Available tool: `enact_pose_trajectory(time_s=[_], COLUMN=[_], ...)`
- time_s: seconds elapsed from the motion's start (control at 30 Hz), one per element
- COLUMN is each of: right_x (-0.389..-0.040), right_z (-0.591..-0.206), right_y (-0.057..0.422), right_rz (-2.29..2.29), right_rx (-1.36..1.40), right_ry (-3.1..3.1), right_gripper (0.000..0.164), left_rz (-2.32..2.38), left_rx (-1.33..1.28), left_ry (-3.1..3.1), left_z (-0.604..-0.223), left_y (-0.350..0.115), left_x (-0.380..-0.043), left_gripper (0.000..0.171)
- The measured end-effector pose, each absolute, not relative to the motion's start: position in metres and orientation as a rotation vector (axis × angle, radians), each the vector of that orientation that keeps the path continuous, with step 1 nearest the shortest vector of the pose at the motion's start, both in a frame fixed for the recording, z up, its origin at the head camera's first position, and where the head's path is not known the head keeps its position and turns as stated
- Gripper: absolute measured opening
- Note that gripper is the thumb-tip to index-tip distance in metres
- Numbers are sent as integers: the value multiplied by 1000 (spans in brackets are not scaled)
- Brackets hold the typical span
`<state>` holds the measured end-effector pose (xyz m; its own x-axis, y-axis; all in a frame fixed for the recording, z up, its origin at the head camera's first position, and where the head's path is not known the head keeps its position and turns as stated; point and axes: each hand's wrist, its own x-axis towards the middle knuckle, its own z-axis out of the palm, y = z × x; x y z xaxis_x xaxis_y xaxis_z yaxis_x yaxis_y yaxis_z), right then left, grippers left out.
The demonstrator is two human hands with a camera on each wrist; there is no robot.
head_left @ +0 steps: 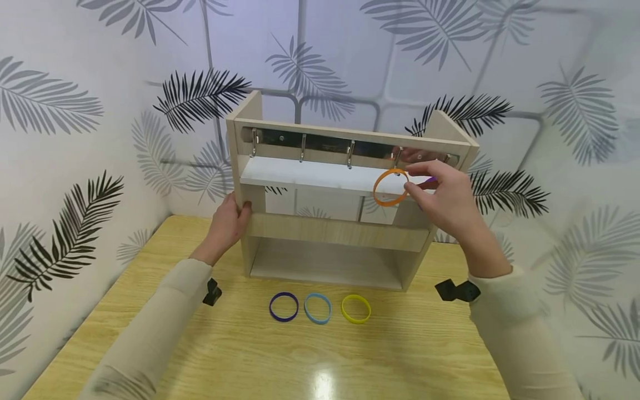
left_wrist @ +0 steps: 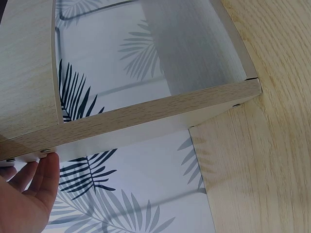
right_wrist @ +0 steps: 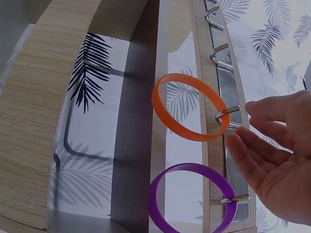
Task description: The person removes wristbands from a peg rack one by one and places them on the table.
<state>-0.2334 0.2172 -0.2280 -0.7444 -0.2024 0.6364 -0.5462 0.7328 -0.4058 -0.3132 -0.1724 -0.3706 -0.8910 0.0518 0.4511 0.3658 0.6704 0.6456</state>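
A small wooden shelf rack (head_left: 330, 230) stands on the table, with a row of metal hooks (head_left: 350, 153) along its upper rail. My left hand (head_left: 227, 225) holds the rack's left side panel, fingers against its outer face (left_wrist: 46, 177). An orange wristband (right_wrist: 167, 116) hangs on one hook. Beside that hook is my right hand (right_wrist: 277, 150), its thumb and fingers spread close to the band's edge. On the end hook hangs a purple wristband (right_wrist: 154, 204), mostly hidden behind the right hand in the head view.
In front of the rack lie a dark purple wristband (head_left: 284, 319), a light blue wristband (head_left: 317, 321) and a yellow wristband (head_left: 356, 320) in a row on the wooden table (head_left: 260, 361). Leaf-patterned walls (head_left: 340, 33) rise behind and at the sides.
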Motion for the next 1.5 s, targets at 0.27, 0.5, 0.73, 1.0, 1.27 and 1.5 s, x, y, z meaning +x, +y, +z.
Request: enact_pose_trajectory(time_s=[0.27, 0.5, 0.73, 1.0, 1.27, 1.5], right_x=[-240, -246, -247, -247, -246, -243], right_z=[-229, -231, -233, -234, -236, -236], right_y=[212, 211, 210, 209, 210, 212], right_rz=[796, 810, 798, 796, 816, 864], right_rx=[520, 543, 553, 495, 488, 473], right_ry=[-2440, -2432, -2416, -2466, -2443, -2407], right_gripper=[32, 32, 29, 28, 23, 21], left_rz=[-1091, -1094, -1093, -1076, -1087, -1098], left_rx=[-324, -325, -330, -308, -315, -320], left_ry=[-2509, -2481, -2473, -2503, -2492, -2483], left_z=[-372, -372, -372, -373, -372, -373], left_y=[-173, -170, -171, -173, -173, -173], left_x=[-315, -311, -312, -315, -315, -316], left_gripper=[50, 53, 51, 49, 50, 50])
